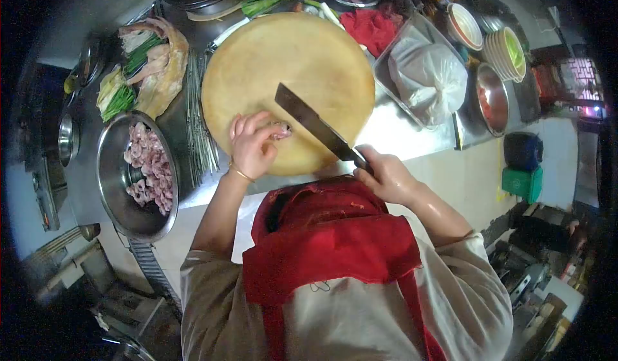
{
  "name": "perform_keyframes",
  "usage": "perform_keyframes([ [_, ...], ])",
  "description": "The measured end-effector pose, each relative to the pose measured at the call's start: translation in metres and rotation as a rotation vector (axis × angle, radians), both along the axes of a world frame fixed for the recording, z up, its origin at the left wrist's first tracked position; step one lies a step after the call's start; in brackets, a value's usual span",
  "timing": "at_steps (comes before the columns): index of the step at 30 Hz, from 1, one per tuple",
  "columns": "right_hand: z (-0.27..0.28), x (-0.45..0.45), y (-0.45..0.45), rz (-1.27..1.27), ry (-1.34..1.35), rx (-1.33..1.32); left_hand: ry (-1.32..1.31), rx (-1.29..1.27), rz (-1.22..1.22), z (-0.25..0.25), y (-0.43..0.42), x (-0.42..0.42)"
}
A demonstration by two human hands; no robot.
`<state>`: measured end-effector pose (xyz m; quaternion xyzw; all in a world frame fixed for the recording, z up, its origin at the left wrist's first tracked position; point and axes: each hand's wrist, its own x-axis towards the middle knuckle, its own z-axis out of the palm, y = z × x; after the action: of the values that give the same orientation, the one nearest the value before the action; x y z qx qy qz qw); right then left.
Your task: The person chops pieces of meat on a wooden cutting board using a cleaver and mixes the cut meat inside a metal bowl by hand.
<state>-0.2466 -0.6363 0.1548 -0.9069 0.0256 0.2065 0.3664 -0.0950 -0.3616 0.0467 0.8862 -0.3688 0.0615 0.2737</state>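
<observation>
Head view: metal bowl (pixel 116 171) holds, apparently, meat pieces (pixel 154 173).

Two hands (pixel 253 147), one cleaver (pixel 312 120), one board (pixel 290 49), one piece (pixel 281 130), one bangle (pixel 242 172), one apron (pixel 331 248), one red cloth (pixel 370 31), one white bag (pixel 425 71) and one tray (pixel 391 89) show. Steel bowls or dishes (pixel 112 184) number at least four. Meat chunks (pixel 152 168) and skewers (pixel 196 116) run too many to count, and one stack of bowls (pixel 502 55) is too blurred.
</observation>
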Motion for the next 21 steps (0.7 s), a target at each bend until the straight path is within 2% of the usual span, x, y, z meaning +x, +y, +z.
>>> perform_keyframes([
  [3,-0.005,0.001,0.001,0.076,-0.037,-0.036,0.122,-0.146,0.128,-0.001,-0.011,-0.017],
  [6,-0.009,0.001,-0.001,0.142,-0.099,-0.073,0.145,-0.210,0.121,-0.026,-0.019,-0.019],
  [9,-0.007,0.001,-0.004,0.168,-0.080,-0.089,-0.008,-0.287,0.144,-0.034,-0.018,-0.017],
  [15,-0.003,-0.007,0.003,0.178,-0.072,-0.114,0.060,-0.168,0.158,-0.034,-0.018,-0.016],
  [21,0.006,-0.004,0.014,0.150,0.105,-0.151,0.046,-0.221,0.182,-0.032,-0.020,-0.019],
])
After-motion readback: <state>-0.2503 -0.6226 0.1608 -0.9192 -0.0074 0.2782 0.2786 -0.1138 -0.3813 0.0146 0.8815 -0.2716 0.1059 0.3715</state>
